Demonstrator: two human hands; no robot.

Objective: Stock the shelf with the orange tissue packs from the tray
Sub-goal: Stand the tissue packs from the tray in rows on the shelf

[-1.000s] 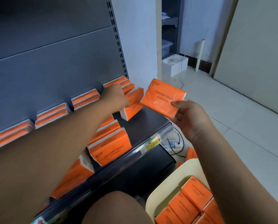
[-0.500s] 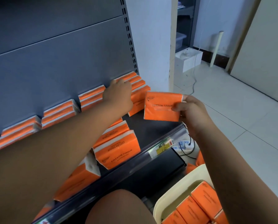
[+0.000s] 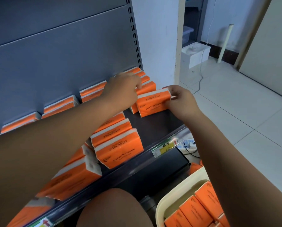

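Note:
My right hand (image 3: 180,100) grips the right end of an orange tissue pack (image 3: 151,104), which stands on its edge on the dark shelf (image 3: 156,126) at the front of the rightmost row. My left hand (image 3: 122,90) rests on top of the packs just behind it (image 3: 145,86), fingers curled over them. More orange packs stand in rows along the back panel (image 3: 60,104) and nearer the shelf front (image 3: 119,148). A cream tray (image 3: 174,199) at the lower right holds several orange packs (image 3: 196,210).
The shelf front carries a clear price rail with a yellow label (image 3: 165,147). My knee (image 3: 114,208) is under the shelf edge. Cables and a power strip (image 3: 188,145) lie on the tiled floor. A white box (image 3: 196,54) stands by the far wall.
My right hand has carried the pack from mid-air down and left onto the shelf, turning it upright against the rightmost row. My left hand stayed on the packs behind.

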